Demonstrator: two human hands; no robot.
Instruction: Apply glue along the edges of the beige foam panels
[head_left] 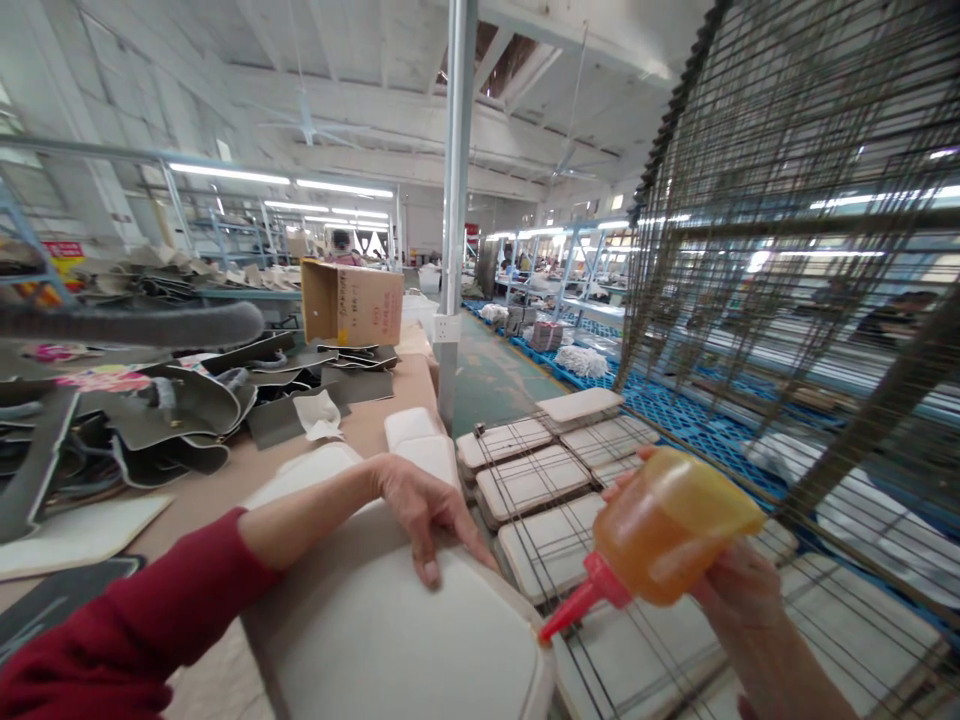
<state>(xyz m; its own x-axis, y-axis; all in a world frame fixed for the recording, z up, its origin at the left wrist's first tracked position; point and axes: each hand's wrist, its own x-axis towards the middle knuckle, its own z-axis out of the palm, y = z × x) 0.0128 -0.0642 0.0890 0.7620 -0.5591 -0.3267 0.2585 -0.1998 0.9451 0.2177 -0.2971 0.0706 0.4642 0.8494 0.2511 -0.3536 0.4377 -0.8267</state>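
Head cam: left hand (424, 510) lies flat on the pale panel (390, 640) nearest me, fingers spread, pinning it to the table. Right hand (739, 588) is wrapped tight round an amber squeeze bottle (667, 540), its red nozzle (574, 608) touching the panel's right edge. No bead along the rim yet, so I'd say barely begun. Similar panels (532, 480) already lie on the wire rack (795, 300) beyond, cardboard box (352, 302) further back.
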